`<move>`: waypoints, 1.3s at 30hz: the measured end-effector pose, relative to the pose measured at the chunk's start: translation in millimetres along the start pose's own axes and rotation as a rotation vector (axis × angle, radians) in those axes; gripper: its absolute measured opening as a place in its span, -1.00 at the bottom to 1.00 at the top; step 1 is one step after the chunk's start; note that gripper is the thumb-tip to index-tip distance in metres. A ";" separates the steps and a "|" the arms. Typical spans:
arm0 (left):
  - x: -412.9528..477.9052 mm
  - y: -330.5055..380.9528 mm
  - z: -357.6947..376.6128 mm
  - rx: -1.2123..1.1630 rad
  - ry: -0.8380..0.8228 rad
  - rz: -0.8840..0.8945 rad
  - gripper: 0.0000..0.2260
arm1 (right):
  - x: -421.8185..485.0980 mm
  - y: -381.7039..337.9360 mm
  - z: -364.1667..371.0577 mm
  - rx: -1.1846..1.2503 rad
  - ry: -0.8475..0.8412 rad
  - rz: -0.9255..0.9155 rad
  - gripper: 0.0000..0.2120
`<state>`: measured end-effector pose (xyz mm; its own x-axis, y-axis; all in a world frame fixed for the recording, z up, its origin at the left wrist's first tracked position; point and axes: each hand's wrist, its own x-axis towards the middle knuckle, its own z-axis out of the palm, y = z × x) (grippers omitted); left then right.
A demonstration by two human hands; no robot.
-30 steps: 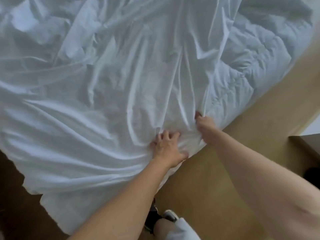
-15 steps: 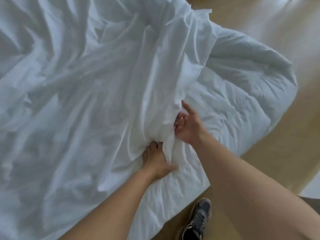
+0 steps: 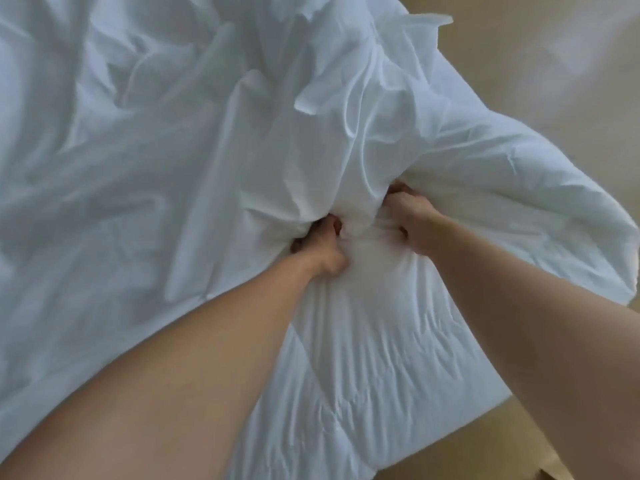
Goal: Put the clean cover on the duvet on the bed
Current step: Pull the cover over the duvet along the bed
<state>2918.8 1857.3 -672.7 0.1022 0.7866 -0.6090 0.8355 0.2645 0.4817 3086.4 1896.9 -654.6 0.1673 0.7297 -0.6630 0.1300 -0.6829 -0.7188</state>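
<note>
Right between the two hands the cover [image 3: 180, 161] is all bunched up. Left hand [image 3: 322, 249] has its fingers dug into a fistful of it, and right hand [image 3: 412, 220] clutches a fold just beside. The quilted duvet [image 3: 363, 358] pokes out below both wrists.

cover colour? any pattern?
Plain white, no print. The cover shows best in the head view, lying creased over the quilted duvet.
</note>
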 end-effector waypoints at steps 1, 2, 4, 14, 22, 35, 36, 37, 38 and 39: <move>2.5 0.0 0.4 0.002 -0.014 -0.021 -0.60 | 2.2 -5.4 -0.5 0.021 -0.025 0.025 -0.81; 4.0 0.5 1.1 -0.002 -0.030 -0.038 -0.60 | 2.4 -12.4 -1.9 0.037 -0.025 0.049 -0.80; 5.4 0.6 0.9 -0.016 -0.048 -0.056 -0.64 | 2.7 -31.3 -5.3 0.138 -0.034 0.084 -0.85; 6.5 12.2 -21.2 0.044 -0.211 -0.070 -0.23 | 12.5 -147.3 -13.4 0.219 -0.727 0.221 -0.13; 13.3 120.9 -106.3 0.081 0.780 0.204 -0.47 | 45.3 -186.3 -13.8 0.210 -0.199 0.202 -0.80; 24.2 257.3 -65.2 -0.364 0.243 0.072 -0.76 | 44.6 -159.0 -121.7 0.486 -0.284 0.187 -0.56; 21.8 267.2 -60.4 -0.361 0.206 0.089 -0.72 | 46.4 -158.5 -131.7 0.551 -0.320 0.182 -0.61; 19.7 275.6 -57.2 -0.340 0.170 0.114 -0.66 | 49.9 -158.7 -141.0 0.607 -0.343 0.170 -0.64; 17.6 283.0 -56.3 -0.306 0.138 0.125 -0.62 | 57.6 -160.5 -146.0 0.607 -0.341 0.162 -0.62; 17.1 287.7 -55.2 -0.280 0.110 0.130 -0.62 | 66.4 -166.6 -147.8 0.550 -0.339 0.177 -0.54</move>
<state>3131.1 1977.6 -509.8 0.1263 0.8755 -0.4663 0.6370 0.2888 0.7147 3220.3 2054.0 -548.0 -0.1875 0.6398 -0.7453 -0.4035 -0.7419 -0.5355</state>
